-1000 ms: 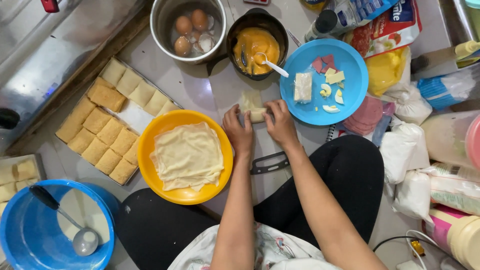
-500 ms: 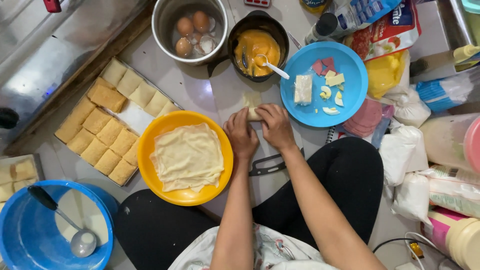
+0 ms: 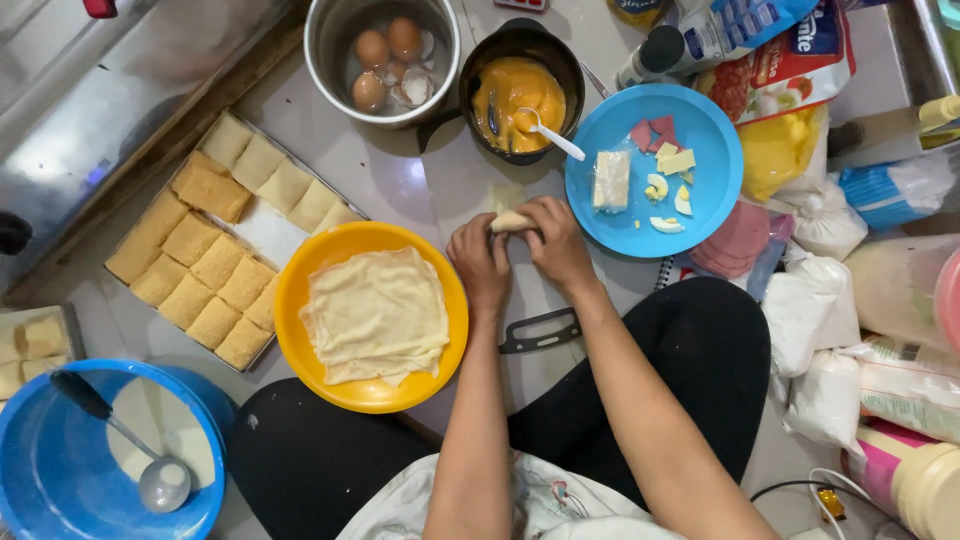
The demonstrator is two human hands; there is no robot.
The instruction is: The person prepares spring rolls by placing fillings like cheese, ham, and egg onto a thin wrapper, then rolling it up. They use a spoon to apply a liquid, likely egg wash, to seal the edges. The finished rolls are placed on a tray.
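On the grey board [image 3: 420, 185], both hands [image 3: 520, 250] pinch a pale roll [image 3: 508, 222].

Both hands — left hand [image 3: 483, 262], right hand [image 3: 556, 243] — meet on a small roll [image 3: 509, 221] at the centre of the floor [image 3: 400, 180]. Left of them sits a bowl [image 3: 300, 300] holding stacked wrappers [image 3: 375, 315], with a tray [image 3: 270, 228] of squares further left. Behind stand a pot [image 3: 330, 60] with eggs [image 3: 388, 45] and a sauce pan [image 3: 560, 60] — a plate [image 3: 715, 150] of fillings lies right. A basin [image 3: 40, 450] with ladle [image 3: 160, 480] sits near left.

Single head-worn view, straight down, close over the floor workspace.
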